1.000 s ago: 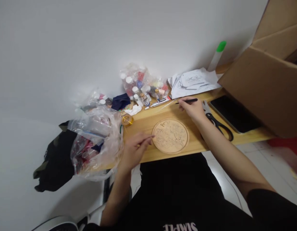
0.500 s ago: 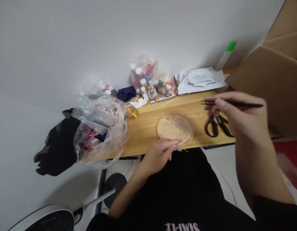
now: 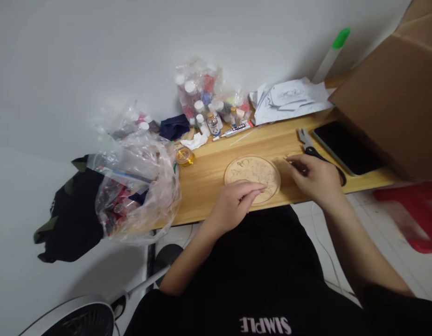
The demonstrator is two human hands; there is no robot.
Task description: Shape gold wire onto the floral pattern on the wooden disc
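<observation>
A round wooden disc [image 3: 233, 173] with dark line drawings lies on the table. My left hand [image 3: 233, 205] rests over the disc's near edge, its thumb and index finger pressed together. Anything between those fingertips is too small to make out. To the right of the disc, my right hand [image 3: 316, 179] is closed around slim dark tweezers [image 3: 289, 159], whose tips point left toward the disc. The hand hides most of the tweezers. Black-handled scissors [image 3: 310, 148] lie beneath and behind this hand, partly covered.
A phone [image 3: 347, 147] and a cardboard box [image 3: 387, 102] are at the right. Papers [image 3: 289, 98], a glue tube [image 3: 239, 129], small bottles [image 3: 213, 125] and a spool of yellow thread [image 3: 185, 157] line the back. A plastic bag [image 3: 142, 177] fills the left end.
My right hand has come down and left with the tweezers, closer to the disc. My left hand has moved slightly further over the disc. The view has shifted, bringing the phone into sight.
</observation>
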